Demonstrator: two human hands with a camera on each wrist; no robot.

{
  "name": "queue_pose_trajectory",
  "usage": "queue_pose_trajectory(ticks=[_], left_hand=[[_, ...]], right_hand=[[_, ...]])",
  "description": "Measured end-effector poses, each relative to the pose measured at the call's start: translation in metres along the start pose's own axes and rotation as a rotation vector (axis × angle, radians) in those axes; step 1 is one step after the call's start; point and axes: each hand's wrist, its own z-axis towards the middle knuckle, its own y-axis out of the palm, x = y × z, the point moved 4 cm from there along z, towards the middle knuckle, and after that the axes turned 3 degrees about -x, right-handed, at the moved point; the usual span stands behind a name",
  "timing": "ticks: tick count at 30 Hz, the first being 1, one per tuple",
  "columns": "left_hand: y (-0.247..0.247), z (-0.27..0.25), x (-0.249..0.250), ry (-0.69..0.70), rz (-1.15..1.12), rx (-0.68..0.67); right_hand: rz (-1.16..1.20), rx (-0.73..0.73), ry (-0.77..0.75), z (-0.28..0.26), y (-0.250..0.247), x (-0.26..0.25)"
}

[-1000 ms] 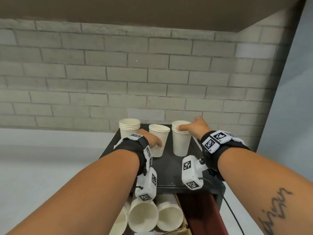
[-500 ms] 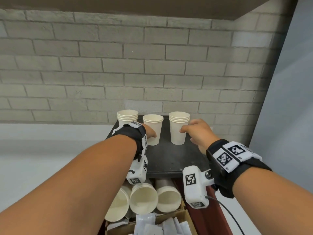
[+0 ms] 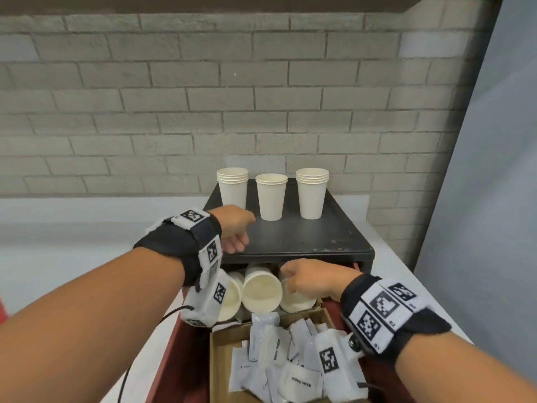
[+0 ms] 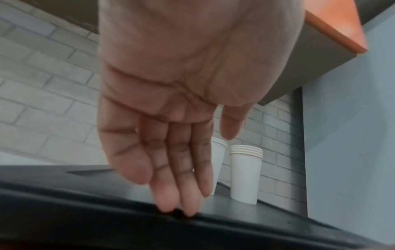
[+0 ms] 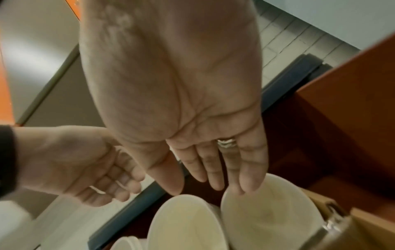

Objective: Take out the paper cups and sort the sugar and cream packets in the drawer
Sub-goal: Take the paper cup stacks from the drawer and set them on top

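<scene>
Three stacks of white paper cups stand upright at the back of the black cabinet top: left, middle, right. Below, in the open drawer, more cup stacks lie on their sides with their mouths toward me. My right hand hovers over them, fingers straight, the fingertips at the rim of the rightmost lying cup. My left hand is open and empty over the top's front left edge. White sugar and cream packets lie jumbled in a cardboard tray.
A grey brick wall stands close behind the cabinet, and a grey panel closes the right side. A white counter stretches to the left. The drawer's reddish sides flank the cardboard tray.
Both hands have drawn back from the upright cups on top. The right hand has dropped to the lying cups in the drawer; the left has pulled back to the top's front edge.
</scene>
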Motion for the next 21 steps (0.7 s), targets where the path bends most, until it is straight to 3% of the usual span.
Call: queue_pose_trajectory(ticks=[4, 9, 14, 18, 21], left_hand=[[0.0, -0.012, -0.027, -0.021, 0.12, -0.013], [0.015, -0.017, -0.049, -0.046, 0.15, -0.157], [0.023, -0.02, -0.053, -0.005, 0.127, -0.184], [0.028, -0.017, -0.055, -0.009, 0.12, -0.163], [0.034, -0.021, -0.056, -0.054, 0.211, -0.162]], right_hand=[[0.026, -0.031, -0.026, 0.009, 0.012, -0.001], [0.196, -0.019, -0.055, 0.012, 0.016, -0.004], [0.356, -0.133, -0.02, 0.01, 0.032, 0.001], [0.293, -0.167, -0.013, 0.009, 0.038, 0.0], [0.19, -0.113, -0.056, 0.01, 0.036, -0.005]])
